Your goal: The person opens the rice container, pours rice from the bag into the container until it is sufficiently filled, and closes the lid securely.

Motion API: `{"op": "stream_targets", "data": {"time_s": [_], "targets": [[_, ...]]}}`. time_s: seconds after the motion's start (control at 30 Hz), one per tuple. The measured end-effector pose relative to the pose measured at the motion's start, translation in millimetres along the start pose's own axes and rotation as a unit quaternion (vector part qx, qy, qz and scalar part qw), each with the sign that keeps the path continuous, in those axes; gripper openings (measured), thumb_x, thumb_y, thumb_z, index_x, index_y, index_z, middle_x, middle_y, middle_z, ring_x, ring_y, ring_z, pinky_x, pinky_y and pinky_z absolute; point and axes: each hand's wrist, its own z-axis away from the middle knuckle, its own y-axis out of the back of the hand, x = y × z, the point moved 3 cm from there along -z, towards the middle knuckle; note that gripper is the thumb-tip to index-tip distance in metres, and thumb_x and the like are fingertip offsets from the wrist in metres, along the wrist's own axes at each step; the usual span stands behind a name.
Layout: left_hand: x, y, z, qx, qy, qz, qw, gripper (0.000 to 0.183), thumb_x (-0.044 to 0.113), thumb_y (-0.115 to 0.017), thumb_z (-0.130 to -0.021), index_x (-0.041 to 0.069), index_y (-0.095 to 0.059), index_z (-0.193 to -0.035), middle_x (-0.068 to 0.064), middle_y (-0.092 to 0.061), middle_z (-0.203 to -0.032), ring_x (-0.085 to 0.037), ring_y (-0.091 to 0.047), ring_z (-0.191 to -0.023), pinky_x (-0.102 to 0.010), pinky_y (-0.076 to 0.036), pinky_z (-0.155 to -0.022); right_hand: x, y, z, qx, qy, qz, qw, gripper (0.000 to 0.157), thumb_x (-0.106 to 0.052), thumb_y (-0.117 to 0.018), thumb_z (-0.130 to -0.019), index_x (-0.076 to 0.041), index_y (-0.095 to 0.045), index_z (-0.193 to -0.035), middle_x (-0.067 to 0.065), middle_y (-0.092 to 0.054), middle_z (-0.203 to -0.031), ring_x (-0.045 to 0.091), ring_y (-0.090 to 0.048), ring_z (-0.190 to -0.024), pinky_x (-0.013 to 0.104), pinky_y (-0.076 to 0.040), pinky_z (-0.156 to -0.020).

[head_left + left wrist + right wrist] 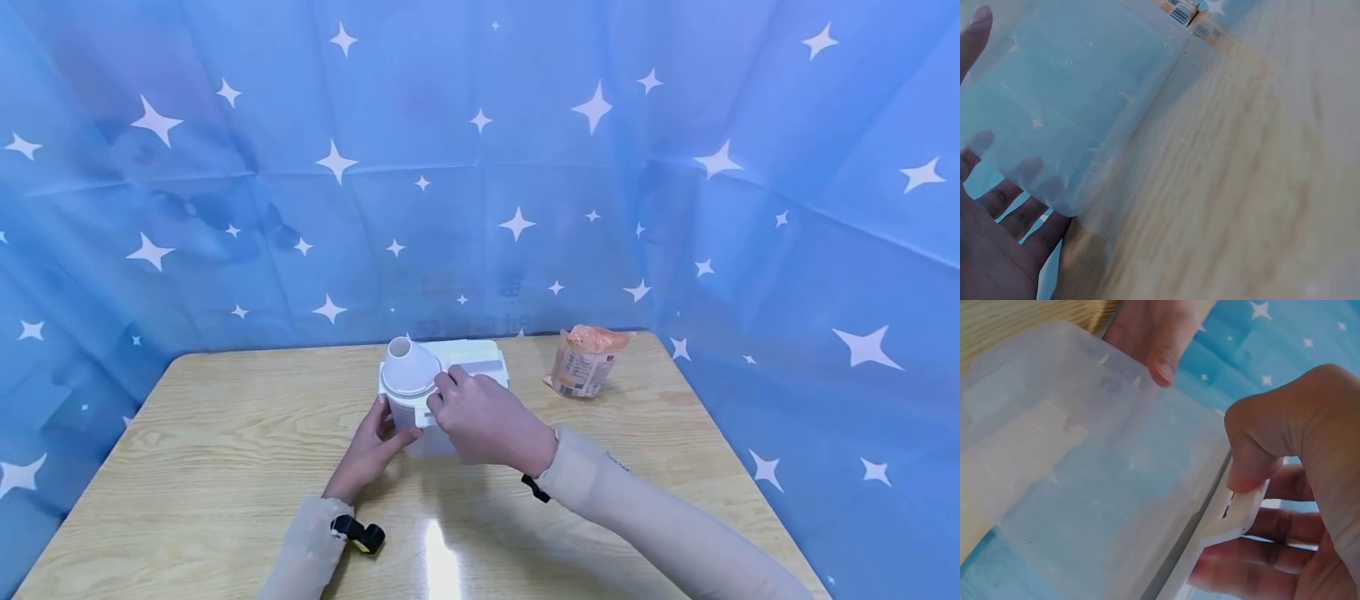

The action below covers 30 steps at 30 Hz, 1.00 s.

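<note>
A translucent plastic container [431, 443] with a white lid [453, 353] stands on the table. On the lid's left part sits a white cone-shaped piece [411, 368] with a round top. My left hand [369, 454] holds the container's left side, thumb at the front; in the left wrist view its fingers press against the clear wall [1085, 94]. The right hand [483, 417] is at the lid's front edge. Seen from the right wrist, its thumb and fingers pinch the lid's projecting tab [1238, 512]. Some right fingertips are hidden behind the lid.
An orange and clear printed pouch [585, 367] stands at the table's back right. The wooden table [247, 433] ends at a blue curtain [420, 208] with white stars, behind and to the sides. Black straps with small devices [360, 533] sit at the wrists.
</note>
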Motion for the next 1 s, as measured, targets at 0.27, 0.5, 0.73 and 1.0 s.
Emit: {"op": "stream_targets", "data": {"time_s": [0.27,0.5,0.73,1.0], "targets": [[-1.3,0.8,1.6,-0.004,0.014,0.004,0.9999,0.088,0.038,-0.077,-0.092,0.035,-0.022,-0.162,-0.006,-0.034,-0.165,-0.039,-0.038,-0.150,-0.057,-0.036,-0.122,7.9,1.9,-3.7,-0.018,-0.005,-0.060,0.998,0.023,-0.022,-0.077,-0.076,-0.010,-0.075,-0.094,0.005,-0.069,-0.092,0.018,-0.066,-0.080,0.028,-0.063,-0.068],[-4.7,-0.2,0.4,-0.001,0.010,0.003,0.9999,0.088,0.038,-0.077,-0.092,0.036,-0.024,-0.161,-0.007,-0.038,-0.163,-0.038,-0.042,-0.147,-0.058,-0.038,-0.121,11.2,4.2,-1.6,-0.016,-0.024,-0.072,0.997,0.028,-0.019,-0.077,-0.071,-0.010,-0.073,-0.097,0.004,-0.067,-0.090,0.018,-0.061,-0.078,0.028,-0.059,-0.063],[-2.5,-0.4,0.4,0.001,0.004,0.008,1.0000,0.089,0.036,-0.078,-0.091,0.038,-0.024,-0.161,-0.005,-0.036,-0.164,-0.038,-0.040,-0.148,-0.057,-0.037,-0.122,14.0,4.5,5.9,0.007,-0.044,-0.079,0.996,0.036,-0.021,-0.080,-0.069,-0.012,-0.070,-0.102,0.003,-0.065,-0.091,0.017,-0.056,-0.075,0.028,-0.054,-0.062],[-2.8,2.1,-0.3,0.002,0.005,0.001,1.0000,0.089,0.037,-0.079,-0.091,0.038,-0.024,-0.161,-0.006,-0.037,-0.164,-0.038,-0.041,-0.148,-0.057,-0.038,-0.121,22.8,5.2,16.4,-0.011,-0.064,-0.176,0.982,0.028,-0.024,-0.078,-0.081,-0.015,-0.073,-0.108,0.001,-0.068,-0.108,0.016,-0.059,-0.094,0.027,-0.058,-0.070]]}}
